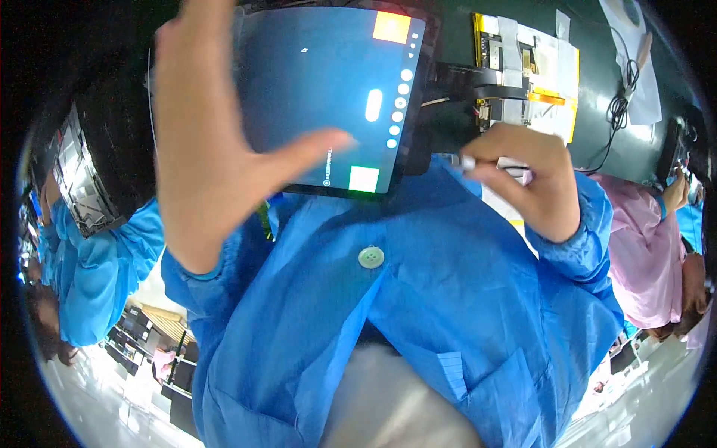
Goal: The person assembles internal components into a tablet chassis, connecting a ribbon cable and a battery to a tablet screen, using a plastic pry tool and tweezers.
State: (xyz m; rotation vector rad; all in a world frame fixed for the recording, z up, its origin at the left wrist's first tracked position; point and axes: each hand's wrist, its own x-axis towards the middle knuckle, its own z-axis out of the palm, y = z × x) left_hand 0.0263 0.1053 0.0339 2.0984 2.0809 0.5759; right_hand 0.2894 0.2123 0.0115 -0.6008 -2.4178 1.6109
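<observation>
My left hand [202, 149] is raised in front of a lit tablet screen [314, 82], thumb and fingers spread apart, slightly smeared by motion. Nothing shows in its grasp; whether it touches the screen I cannot tell. The screen is dark blue, with an orange square, a white-green square and a column of round icons along its right side. My right hand [545, 175] is closed in a pinch at the tablet's lower right. A small pale tip shows at its fingers, too small to name. Just beyond it lies an opened circuit board assembly [553, 71] with yellow edges, tape strips and a black ribbon cable [500, 92].
A coiled black cable [618, 112] lies on the dark green table [590, 45] at right, beside a white sheet [648, 89]. Another device frame [84, 172] stands at far left. Co-workers in blue [101, 272] and pink [642, 246] sleeves are on either side.
</observation>
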